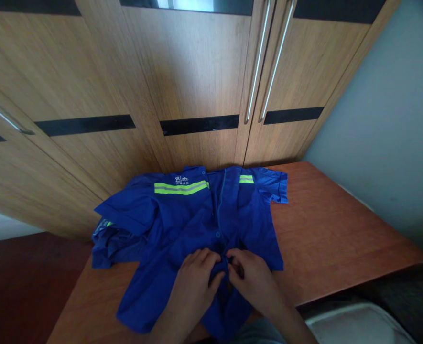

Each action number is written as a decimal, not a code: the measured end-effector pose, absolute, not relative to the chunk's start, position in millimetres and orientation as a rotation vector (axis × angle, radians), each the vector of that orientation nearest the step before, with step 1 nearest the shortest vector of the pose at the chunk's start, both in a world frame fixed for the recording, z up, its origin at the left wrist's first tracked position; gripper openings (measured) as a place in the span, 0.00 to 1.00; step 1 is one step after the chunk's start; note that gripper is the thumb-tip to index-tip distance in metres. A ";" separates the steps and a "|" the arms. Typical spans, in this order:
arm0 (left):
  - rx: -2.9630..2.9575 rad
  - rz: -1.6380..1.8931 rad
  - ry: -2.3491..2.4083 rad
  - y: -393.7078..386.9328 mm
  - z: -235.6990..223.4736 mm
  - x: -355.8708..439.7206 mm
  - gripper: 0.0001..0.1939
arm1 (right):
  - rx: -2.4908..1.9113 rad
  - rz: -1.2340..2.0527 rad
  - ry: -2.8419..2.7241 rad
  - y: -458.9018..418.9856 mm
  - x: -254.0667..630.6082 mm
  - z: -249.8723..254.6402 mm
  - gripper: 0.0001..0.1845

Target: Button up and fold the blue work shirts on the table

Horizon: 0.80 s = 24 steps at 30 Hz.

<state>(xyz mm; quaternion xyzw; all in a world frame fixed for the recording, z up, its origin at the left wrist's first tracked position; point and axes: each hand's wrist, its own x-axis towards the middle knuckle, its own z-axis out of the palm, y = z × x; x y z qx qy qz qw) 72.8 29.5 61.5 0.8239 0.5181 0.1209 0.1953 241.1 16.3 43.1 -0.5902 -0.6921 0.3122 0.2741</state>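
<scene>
The blue shirt [182,220] lies spread on the table [326,229], front side up, from the center of the frame to the lower edge. Its collar end points to the top of the frame, next to the wardrobe [197,67]. The front opening runs down the middle of the shirt. A round button [218,234] is visible on this opening, just above the hands. A yellow-green reflective band [181,188] crosses the chest, with white printing [182,180] directly above it.

The left hand [197,274] rests at lower center, fingertips touching the shirt beside the front opening. A gap shows between its thumb and index finger; whether cloth is pinched there cannot be told. The right hand [249,274] is just beside it, to the right in the frame. Its grip is narrow: bent fingers and thumb hold the shirt at the edge of the opening.

A bundle of dark blue cloth [120,248] lies at center left, partly under the shirt's sleeve. Long metal handles [257,62] are fitted to the wardrobe at upper center right. A pale wall [386,143] occupies the right side.
</scene>
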 end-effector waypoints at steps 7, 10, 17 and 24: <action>2.399 0.225 1.431 28.0 60.0 74.0 0.11 | -1.766 0.511 -2.099 17.1 233.6 42.9 0.09; 2.436 0.179 1.446 27.7 59.8 75.1 0.10 | -1.736 0.524 -2.137 18.2 234.1 40.2 0.09; 2.297 0.203 1.339 33.3 73.7 64.4 0.09 | -1.578 0.919 -1.989 17.2 248.1 42.5 0.08; 2.298 0.413 1.423 74.6 92.1 64.9 0.10 | -1.521 1.019 -1.432 40.4 253.8 41.5 0.13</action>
